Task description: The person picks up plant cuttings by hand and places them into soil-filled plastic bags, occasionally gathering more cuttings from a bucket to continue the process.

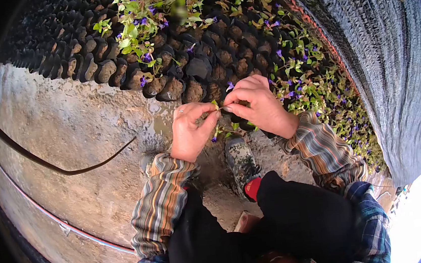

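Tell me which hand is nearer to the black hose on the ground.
Left. The left hand is to the right of the hose end; the right hand is farther right, past the sprig both pinch.

Daylight on my fisheye feed.
I see soft, even light, blown-out glare lower right, black bowed edges, a blurred smudge up top.

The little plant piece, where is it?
In the head view's middle, the plant piece is pinched between the left hand and right hand, near the soil bags.
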Demonstrator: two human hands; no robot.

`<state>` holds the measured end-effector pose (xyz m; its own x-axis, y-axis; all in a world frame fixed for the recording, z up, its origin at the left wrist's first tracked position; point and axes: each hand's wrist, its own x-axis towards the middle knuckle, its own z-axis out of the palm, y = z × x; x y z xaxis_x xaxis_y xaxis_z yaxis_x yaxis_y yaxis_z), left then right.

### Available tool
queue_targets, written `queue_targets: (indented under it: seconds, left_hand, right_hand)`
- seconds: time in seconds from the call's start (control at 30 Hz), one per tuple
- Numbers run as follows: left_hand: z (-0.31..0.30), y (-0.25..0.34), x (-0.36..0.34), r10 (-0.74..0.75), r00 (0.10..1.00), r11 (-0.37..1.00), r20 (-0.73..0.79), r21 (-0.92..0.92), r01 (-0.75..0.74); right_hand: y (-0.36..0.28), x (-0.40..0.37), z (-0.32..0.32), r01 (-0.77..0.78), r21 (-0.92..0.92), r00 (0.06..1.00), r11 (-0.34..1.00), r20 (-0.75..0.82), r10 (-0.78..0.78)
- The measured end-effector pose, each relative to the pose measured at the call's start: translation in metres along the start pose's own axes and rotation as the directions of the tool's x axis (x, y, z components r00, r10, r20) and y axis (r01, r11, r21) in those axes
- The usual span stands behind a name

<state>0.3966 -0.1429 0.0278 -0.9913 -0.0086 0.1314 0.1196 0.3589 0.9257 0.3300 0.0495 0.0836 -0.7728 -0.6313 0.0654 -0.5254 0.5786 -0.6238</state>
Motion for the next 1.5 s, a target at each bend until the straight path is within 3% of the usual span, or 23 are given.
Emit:
queue_targets:
  seconds: [0.2, 0.3, 0.4, 0.43, 0.5, 0.77, 0.8, 0.9, 0.97, 1.07, 1.17, 1.37, 1.5]
  left_hand:
    - [0.001, 0.001, -0.007, -0.045, 0.997, 0.998, -0.055, -0.052, 0.042]
    - [0.008, -0.004, -0.01, 0.015, 0.995, 0.999, -0.102, 0.04, -0.011]
    - [0.022, -0.014, -0.016, -0.301, 0.946, 0.934, -0.119, -0.236, 0.268]
    - [0.019, -0.001, -0.013, -0.456, 0.89, 0.761, -0.011, -0.523, 0.383]
    - [0.025, 0.004, -0.014, -0.523, 0.851, 0.548, 0.033, -0.752, 0.366]
    - [0.039, 0.02, -0.013, -0.621, 0.78, 0.414, 0.075, -0.814, 0.408]
    - [0.04, 0.02, -0.014, -0.629, 0.774, 0.409, 0.073, -0.816, 0.409]
    - [0.033, 0.006, -0.011, -0.646, 0.76, 0.593, -0.07, -0.672, 0.443]
    - [0.02, -0.025, -0.017, -0.655, 0.742, 0.593, -0.145, -0.707, 0.386]
    - [0.012, -0.025, -0.024, -0.641, 0.761, 0.54, -0.102, -0.764, 0.353]
    - [0.012, -0.024, -0.033, -0.633, 0.773, 0.515, -0.039, -0.767, 0.382]
    - [-0.003, -0.029, -0.044, -0.61, 0.792, 0.562, -0.023, -0.717, 0.412]
    - [-0.015, -0.024, -0.05, -0.658, 0.753, 0.521, 0.008, -0.718, 0.463]
  right_hand:
    - [-0.003, -0.009, -0.001, -0.025, -0.088, 1.0, 0.996, 0.005, 0.025]
    - [-0.006, -0.014, 0.001, -0.024, -0.022, 0.999, 0.999, -0.036, 0.024]
    - [-0.009, -0.017, 0.008, 0.029, -0.051, 0.99, 0.998, -0.136, -0.036]
    - [-0.01, -0.018, 0.009, 0.039, -0.077, 0.986, 0.996, -0.156, -0.051]
    - [-0.01, -0.019, 0.009, 0.036, -0.074, 0.985, 0.997, -0.168, -0.048]
    - [-0.001, -0.024, -0.003, 0.106, -0.165, 0.981, 0.981, -0.146, -0.131]
    - [0.0, -0.024, -0.006, 0.065, -0.154, 0.985, 0.986, -0.148, -0.089]
    - [0.01, -0.016, -0.021, -0.034, -0.087, 0.981, 0.996, -0.191, 0.017]
    - [0.035, -0.007, -0.041, -0.097, -0.296, 0.966, 0.95, -0.256, 0.019]
    - [0.098, 0.001, -0.062, -0.263, -0.46, 0.952, 0.848, -0.268, 0.15]
    - [0.161, 0.012, -0.066, -0.327, -0.608, 0.944, 0.724, -0.235, 0.23]
    - [0.219, 0.033, -0.042, -0.193, -0.818, 0.98, 0.542, -0.129, 0.154]
    - [0.246, 0.038, -0.023, -0.218, -0.828, 0.967, 0.516, -0.115, 0.225]
